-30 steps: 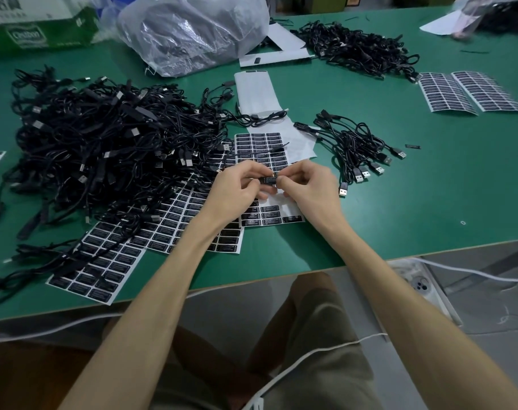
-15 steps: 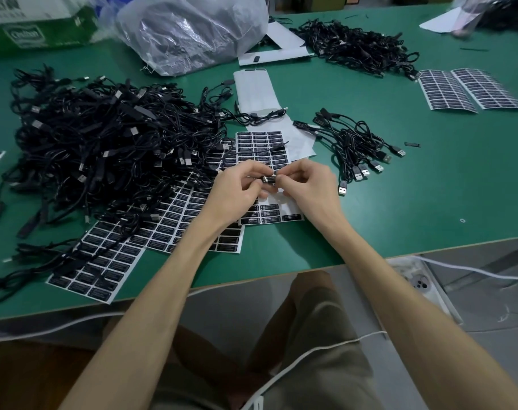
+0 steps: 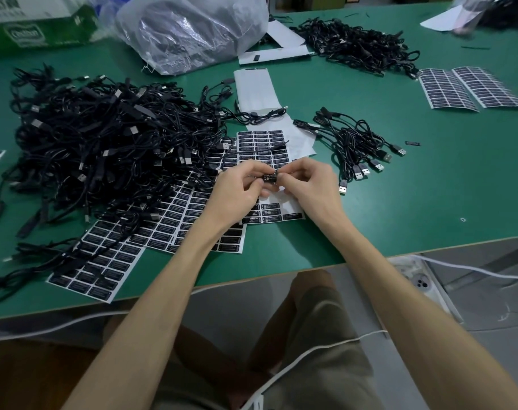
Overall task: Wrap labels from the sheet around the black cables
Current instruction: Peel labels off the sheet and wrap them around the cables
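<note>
Left hand [image 3: 237, 187]: we see it at the frame's centre, fingers curled, pinching the left end of a black label [image 3: 270, 176].
Right hand [image 3: 311, 184]: just beside the left, its fingertips pinch the label's right end.
Label position: held between both hands just above the sheet [image 3: 260, 140]; we cannot tell how far it wraps a cable.
Sheet: flat on the green table [image 3: 429, 187], its near part under our hands.
Cable heap [image 3: 103, 149]: fills the left of the frame.
Small bundle [image 3: 355, 143]: right of the hands, USB plugs toward the lower right.
Upper right: two label sheets [image 3: 470, 87] side by side.
</note>
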A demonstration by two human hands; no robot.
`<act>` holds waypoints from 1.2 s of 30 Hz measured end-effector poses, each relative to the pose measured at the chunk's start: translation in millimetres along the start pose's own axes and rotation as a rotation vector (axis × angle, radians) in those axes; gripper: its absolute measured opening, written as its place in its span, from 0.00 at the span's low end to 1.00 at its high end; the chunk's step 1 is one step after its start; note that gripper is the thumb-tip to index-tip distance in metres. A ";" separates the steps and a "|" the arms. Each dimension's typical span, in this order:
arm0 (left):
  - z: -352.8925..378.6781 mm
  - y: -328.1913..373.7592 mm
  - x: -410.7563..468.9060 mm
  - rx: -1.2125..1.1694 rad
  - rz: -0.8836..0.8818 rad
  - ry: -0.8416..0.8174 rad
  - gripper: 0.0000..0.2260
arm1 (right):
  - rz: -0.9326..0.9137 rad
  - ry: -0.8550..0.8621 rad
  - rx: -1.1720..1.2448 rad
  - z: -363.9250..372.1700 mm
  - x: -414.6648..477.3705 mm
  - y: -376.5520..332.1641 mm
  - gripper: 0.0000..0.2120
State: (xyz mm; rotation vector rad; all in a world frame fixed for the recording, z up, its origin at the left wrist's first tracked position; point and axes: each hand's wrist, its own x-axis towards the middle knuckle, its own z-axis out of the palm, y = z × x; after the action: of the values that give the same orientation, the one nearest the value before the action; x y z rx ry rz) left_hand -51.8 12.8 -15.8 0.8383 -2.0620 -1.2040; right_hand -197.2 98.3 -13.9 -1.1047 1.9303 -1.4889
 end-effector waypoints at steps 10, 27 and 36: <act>-0.1 -0.3 0.0 0.023 0.001 0.009 0.14 | -0.011 -0.002 0.001 1.1 0.7 2.3 0.02; -0.4 -0.3 -0.3 -0.001 0.004 0.015 0.14 | -0.018 0.002 -0.015 2.5 2.2 4.9 0.03; 0.3 -0.8 -0.7 -0.020 0.001 0.018 0.14 | -0.019 0.013 -0.034 3.0 2.5 3.9 0.03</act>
State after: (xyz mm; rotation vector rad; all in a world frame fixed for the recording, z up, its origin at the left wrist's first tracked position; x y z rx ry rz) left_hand -51.4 13.2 -16.8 0.8360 -2.0329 -1.2099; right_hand -197.6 94.9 -18.2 -1.1341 1.9655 -1.4819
